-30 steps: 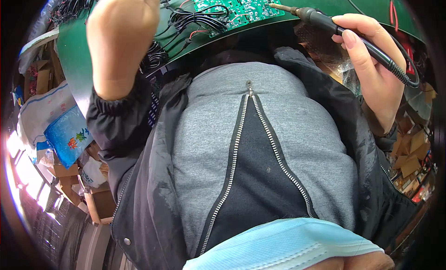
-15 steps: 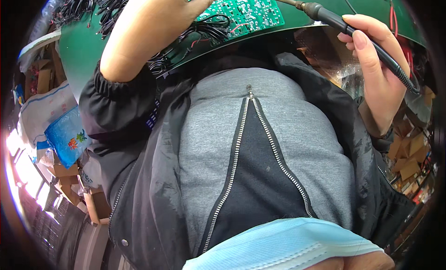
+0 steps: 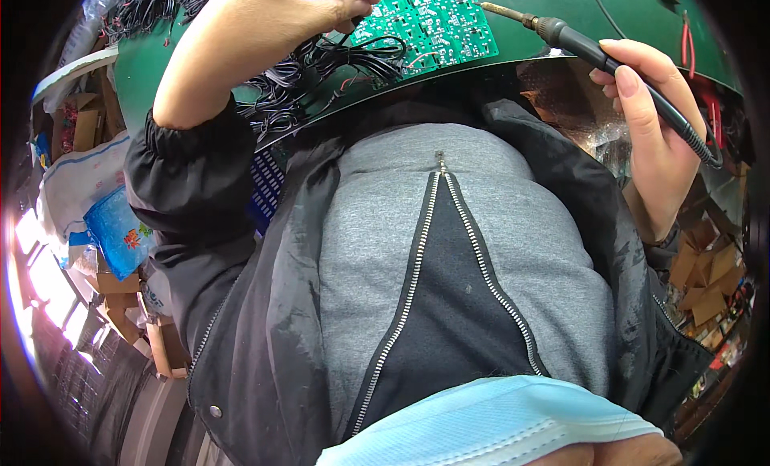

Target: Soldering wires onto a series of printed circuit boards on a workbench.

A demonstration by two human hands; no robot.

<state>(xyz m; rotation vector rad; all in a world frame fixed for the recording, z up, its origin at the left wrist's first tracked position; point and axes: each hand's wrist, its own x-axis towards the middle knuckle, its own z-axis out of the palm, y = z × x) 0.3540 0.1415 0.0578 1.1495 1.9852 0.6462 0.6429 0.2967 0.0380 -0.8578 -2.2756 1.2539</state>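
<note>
My right hand is closed around the black handle of a soldering iron. Its bare metal tip points left, at the right edge of a green circuit board panel covered in small parts. Over the panel's left side, my left hand has its fingers pinched together at the top edge of the view. A thin black cable appears to run through them, with a spot of red at the fingertips; the view cuts off part of this hand. Beneath it lies a bundle of black cables with red wire ends.
More black cables lie at the far left of the green table. Red-handled pliers or a similar tool lie at the right. Cardboard boxes and a blue bag are on the left, more cardboard on the right.
My left fingers have drawn together into a pinch near the panel. The whole scene has shifted slightly down in view; the soldering iron stays in my right hand, its tip near the panel's edge.
</note>
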